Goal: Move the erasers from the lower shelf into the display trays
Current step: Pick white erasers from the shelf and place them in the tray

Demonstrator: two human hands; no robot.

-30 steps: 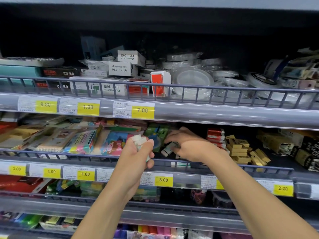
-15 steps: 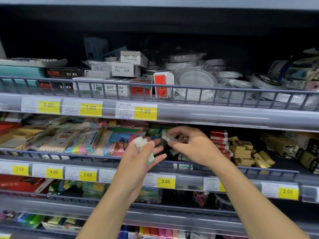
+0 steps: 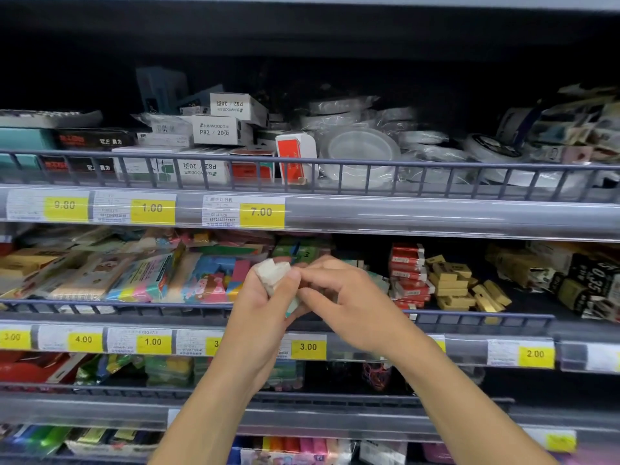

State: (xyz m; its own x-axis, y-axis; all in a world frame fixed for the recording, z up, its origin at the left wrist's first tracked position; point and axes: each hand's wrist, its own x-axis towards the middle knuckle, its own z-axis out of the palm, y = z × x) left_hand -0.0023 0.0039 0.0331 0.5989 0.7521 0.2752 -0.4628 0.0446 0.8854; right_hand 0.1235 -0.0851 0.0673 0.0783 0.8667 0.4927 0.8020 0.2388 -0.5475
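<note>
The left hand (image 3: 260, 305) is raised in front of the middle shelf (image 3: 469, 318) with its fingers curled round a small bundle of pale erasers (image 3: 272, 272); the white ends of the bundle stick up above the thumb, and a greenish end shows below the palm; the right hand (image 3: 349, 297) is pressed close against the left, its fingertips meeting the bundle, the fingers bent as if pinching, though whether it holds an eraser of its own cannot be told through the blur; both hands hang just in front of the wire rail of that shelf, above a yellow price tag (image 3: 308, 347) reading 3.00.

Just behind the hands lie green packets (image 3: 302, 251); to the left, a slanting spread of colourful packs (image 3: 188, 280), pink, blue and yellow; to the right, a stack of red and white boxes (image 3: 407, 273), and beside those a loose heap of small tan boxes (image 3: 459, 285); farther right, dark packets (image 3: 590, 280) with gold print.

On the upper shelf (image 3: 436, 216) stand white boxes (image 3: 219, 130) marked P82, an orange and white box (image 3: 295, 156) upright against the rail, and clear rolls of tape (image 3: 360, 149); below the hands, a lower shelf (image 3: 100, 411) carries green and yellow packets (image 3: 167, 369), too blurred to name.
</note>
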